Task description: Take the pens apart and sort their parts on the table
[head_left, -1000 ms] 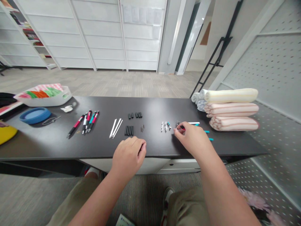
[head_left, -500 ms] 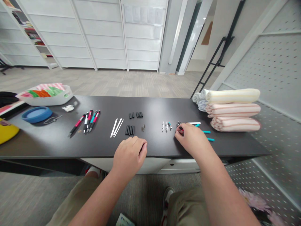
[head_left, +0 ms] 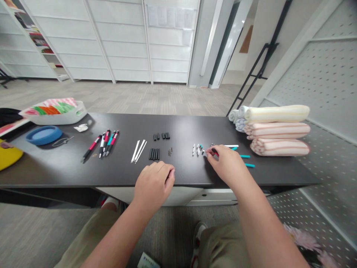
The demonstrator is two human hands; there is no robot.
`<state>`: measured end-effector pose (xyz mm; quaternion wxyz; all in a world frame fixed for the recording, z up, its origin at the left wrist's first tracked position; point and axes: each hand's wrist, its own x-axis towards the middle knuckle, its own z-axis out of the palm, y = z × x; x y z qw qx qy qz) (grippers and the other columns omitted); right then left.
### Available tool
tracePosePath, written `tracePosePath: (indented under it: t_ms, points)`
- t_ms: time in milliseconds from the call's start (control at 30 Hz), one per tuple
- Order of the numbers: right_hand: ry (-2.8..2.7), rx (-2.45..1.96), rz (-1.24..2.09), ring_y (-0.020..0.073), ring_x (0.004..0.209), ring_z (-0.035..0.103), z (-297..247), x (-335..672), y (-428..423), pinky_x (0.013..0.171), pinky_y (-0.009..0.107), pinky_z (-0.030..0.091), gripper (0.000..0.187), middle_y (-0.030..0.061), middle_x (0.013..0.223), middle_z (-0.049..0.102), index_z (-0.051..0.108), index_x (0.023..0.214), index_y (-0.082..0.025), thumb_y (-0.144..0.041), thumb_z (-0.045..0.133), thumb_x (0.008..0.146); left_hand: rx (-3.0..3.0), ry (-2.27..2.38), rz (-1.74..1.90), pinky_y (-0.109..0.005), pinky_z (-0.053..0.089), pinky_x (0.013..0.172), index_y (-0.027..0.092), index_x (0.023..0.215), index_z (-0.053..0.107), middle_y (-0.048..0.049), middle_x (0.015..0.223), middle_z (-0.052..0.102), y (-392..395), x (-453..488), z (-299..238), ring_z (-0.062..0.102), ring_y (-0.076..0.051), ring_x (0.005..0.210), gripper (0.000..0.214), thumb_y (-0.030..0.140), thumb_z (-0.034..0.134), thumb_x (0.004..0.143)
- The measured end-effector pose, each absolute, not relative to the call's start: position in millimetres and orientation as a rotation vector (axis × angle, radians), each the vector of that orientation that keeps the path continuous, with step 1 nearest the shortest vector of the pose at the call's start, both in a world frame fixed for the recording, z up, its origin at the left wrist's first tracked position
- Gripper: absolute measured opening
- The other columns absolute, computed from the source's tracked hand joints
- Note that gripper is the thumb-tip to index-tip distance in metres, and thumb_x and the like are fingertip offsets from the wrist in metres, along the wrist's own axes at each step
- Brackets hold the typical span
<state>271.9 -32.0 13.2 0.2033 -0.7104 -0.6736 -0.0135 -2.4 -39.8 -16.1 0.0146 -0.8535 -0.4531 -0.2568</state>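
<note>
My right hand [head_left: 227, 160] is closed over the right part of the table, thumb and finger pinched beside small silver and clear pen parts [head_left: 198, 149]. A red-and-black pen piece [head_left: 215, 151] shows between its fingers; most of it is hidden. White and teal pen barrels [head_left: 245, 156] stick out beyond this hand. My left hand [head_left: 154, 180] rests curled at the table's front edge, with nothing showing in it. Just beyond it lie black grip sleeves [head_left: 154, 154], small springs [head_left: 170, 151], shorter black pieces [head_left: 165, 136] and white refills [head_left: 138, 152].
Several whole pens [head_left: 107, 143] lie on the left of the dark table [head_left: 178, 126]. Farther left are a blue round container [head_left: 44, 135], a white basket [head_left: 61, 117] and a yellow item [head_left: 9, 156]. Rolled towels [head_left: 279, 130] are stacked at the right end.
My right hand's fingertips have shifted slightly left and away from me, nearer the small silver parts. My left hand stays in place.
</note>
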Motion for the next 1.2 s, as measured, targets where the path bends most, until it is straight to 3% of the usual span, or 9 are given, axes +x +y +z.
tracePosePath:
  t_ms: [200,333,467,633,733,833,1000,1100,1200]
  points:
    - [-1.824,-1.978,0.058,0.0233,0.089,0.072,4,273,-28,0.078,0.031,0.047,0.008,0.0054,0.094,0.076,0.073,0.094,-0.021,-0.016,0.068,0.089,-2.657,-1.415,-0.801,-0.038,0.037,0.074,0.023,0.097,0.068,-0.0023,0.089,0.069,-39,-2,-17,0.059,-0.022,0.081,0.016,0.028,0.054,0.104]
    - [-1.699,-1.997,0.102,0.0222,0.081,0.072,3,273,-28,0.070,0.031,0.044,0.022,0.0015,0.093,0.079,0.066,0.107,-0.024,-0.020,0.072,0.087,-2.659,-1.412,-0.808,-0.038,0.037,0.074,0.023,0.097,0.068,-0.0024,0.088,0.069,-39,-1,-16,0.060,-0.022,0.081,0.016,0.028,0.054,0.104]
    - [-1.621,-1.977,0.150,0.0209,0.077,0.072,0,270,-27,0.067,0.029,0.041,0.025,-0.0011,0.092,0.079,0.061,0.105,-0.026,-0.025,0.076,0.085,-2.655,-1.403,-0.809,-0.038,0.037,0.073,0.023,0.097,0.069,-0.0024,0.088,0.069,-39,-1,-15,0.059,-0.022,0.079,0.017,0.027,0.054,0.104]
    - [-1.595,-1.988,0.151,0.0219,0.073,0.070,14,273,-33,0.066,0.030,0.041,0.031,0.0014,0.087,0.077,0.062,0.105,-0.024,-0.041,0.079,0.085,-2.646,-1.411,-0.783,-0.038,0.038,0.073,0.023,0.098,0.069,-0.0028,0.088,0.069,-38,-2,-17,0.060,-0.022,0.080,0.018,0.028,0.053,0.105]
    - [-1.557,-2.067,0.011,0.0260,0.078,0.070,32,291,-45,0.066,0.032,0.041,0.032,0.0084,0.090,0.076,0.061,0.106,-0.022,-0.053,0.056,0.101,-2.647,-1.403,-0.783,-0.038,0.038,0.074,0.023,0.098,0.069,-0.0026,0.088,0.069,-38,-2,-17,0.060,-0.022,0.080,0.017,0.028,0.054,0.104]
    - [-1.606,-2.162,-0.099,0.0285,0.080,0.070,40,316,-59,0.066,0.034,0.041,0.034,0.0143,0.091,0.075,0.059,0.109,-0.019,-0.040,0.033,0.109,-2.653,-1.391,-0.786,-0.038,0.038,0.074,0.024,0.099,0.069,-0.0024,0.088,0.069,-38,-3,-17,0.061,-0.022,0.080,0.017,0.029,0.054,0.104]
    - [-1.810,-2.200,-0.118,0.0275,0.088,0.072,25,352,-75,0.076,0.034,0.049,0.020,0.0127,0.096,0.076,0.068,0.103,-0.019,-0.023,0.049,0.099,-2.650,-1.402,-0.772,-0.038,0.038,0.075,0.023,0.099,0.069,-0.0026,0.087,0.068,-37,-3,-18,0.061,-0.022,0.079,0.018,0.029,0.052,0.105]
    - [-1.943,-2.078,-0.047,0.0260,0.091,0.072,20,364,-81,0.083,0.035,0.052,0.022,0.0104,0.101,0.077,0.076,0.104,-0.020,-0.025,0.056,0.094,-2.644,-1.404,-0.768,-0.038,0.038,0.074,0.023,0.099,0.069,-0.0026,0.088,0.068,-37,-2,-16,0.061,-0.022,0.079,0.019,0.029,0.052,0.105]
    - [-1.934,-2.071,0.139,0.0233,0.082,0.073,23,367,-86,0.078,0.034,0.054,0.022,0.0060,0.095,0.079,0.079,0.104,-0.024,-0.029,0.063,0.090,-2.645,-1.405,-0.765,-0.037,0.038,0.075,0.023,0.098,0.069,-0.0029,0.088,0.069,-37,-2,-15,0.061,-0.022,0.079,0.019,0.029,0.052,0.105]
